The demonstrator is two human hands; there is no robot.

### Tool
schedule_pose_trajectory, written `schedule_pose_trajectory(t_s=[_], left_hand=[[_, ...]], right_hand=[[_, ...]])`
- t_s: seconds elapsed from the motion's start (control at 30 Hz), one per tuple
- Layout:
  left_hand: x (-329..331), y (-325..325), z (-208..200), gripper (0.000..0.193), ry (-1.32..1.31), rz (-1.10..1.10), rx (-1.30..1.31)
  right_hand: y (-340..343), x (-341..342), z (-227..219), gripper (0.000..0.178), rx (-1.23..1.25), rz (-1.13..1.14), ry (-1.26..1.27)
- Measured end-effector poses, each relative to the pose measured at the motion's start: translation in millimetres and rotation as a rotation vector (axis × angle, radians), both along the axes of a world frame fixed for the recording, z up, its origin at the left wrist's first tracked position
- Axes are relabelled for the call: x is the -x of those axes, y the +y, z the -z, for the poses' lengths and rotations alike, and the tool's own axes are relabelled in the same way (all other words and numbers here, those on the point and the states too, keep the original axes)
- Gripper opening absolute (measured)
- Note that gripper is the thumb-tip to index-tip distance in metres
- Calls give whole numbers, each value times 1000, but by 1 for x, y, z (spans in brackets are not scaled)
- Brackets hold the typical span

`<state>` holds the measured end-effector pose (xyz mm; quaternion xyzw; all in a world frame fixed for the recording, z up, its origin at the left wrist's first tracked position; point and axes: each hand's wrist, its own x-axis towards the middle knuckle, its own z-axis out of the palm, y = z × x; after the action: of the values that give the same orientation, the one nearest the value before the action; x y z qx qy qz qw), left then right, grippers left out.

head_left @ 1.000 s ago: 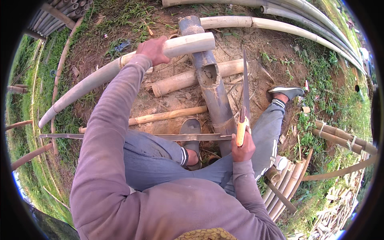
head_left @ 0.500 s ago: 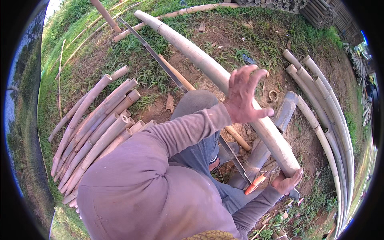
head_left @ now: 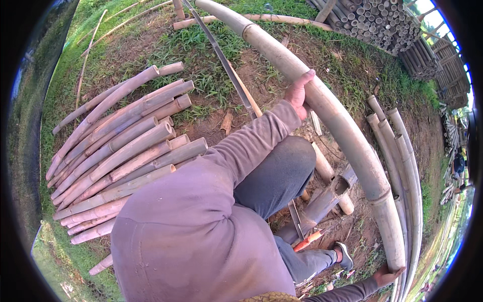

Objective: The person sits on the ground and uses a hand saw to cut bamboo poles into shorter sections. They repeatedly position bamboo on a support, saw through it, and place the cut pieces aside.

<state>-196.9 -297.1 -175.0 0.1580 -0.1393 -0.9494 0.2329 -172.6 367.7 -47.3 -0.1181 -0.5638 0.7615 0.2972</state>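
Observation:
A long, thick pale bamboo pole [head_left: 347, 121] runs slantwise from the far edge down to the near right, lifted off the ground. My left hand [head_left: 300, 95] is closed around its left side near the middle, thumb on top. At the pole's near end, my right hand [head_left: 388, 276] holds it by the rim. Between my legs lies a thick grey bamboo section [head_left: 322, 204] with a hollow end. Beside it is an orange-handled tool [head_left: 308, 241]. A long narrow metal blade [head_left: 221, 55] stretches away past my knee, which hides part of it.
Cut bamboo lengths [head_left: 121, 146] are piled on the left. Several longer poles [head_left: 397, 146] lie at the right, near the held pole. Stacked bamboo [head_left: 375, 22] stands at the far right. A thin pole [head_left: 282, 18] crosses the grass at the back.
My left hand, spread over the pole before, is now wrapped around it. The pole's near end has swung right and nearer with my right hand. The view has shifted too.

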Motion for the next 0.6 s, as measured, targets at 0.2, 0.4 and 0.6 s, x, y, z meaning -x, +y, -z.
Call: schedule_pose_trajectory(t_s=[0.2, 0.4, 0.6], left_hand=[[-109, 11, -57, 56, -59, -268, 203], [-275, -106, 7, 43, -385, -741, 99], [-584, -243, 105, 73, -580, -1139, -14]], right_hand=[[4, 112, -21, 68, 44, -175, -180], [-229, 165, 14, 65, -10, -825, -316], [-521, 19, 63, 48, -559, -1282, -381]])
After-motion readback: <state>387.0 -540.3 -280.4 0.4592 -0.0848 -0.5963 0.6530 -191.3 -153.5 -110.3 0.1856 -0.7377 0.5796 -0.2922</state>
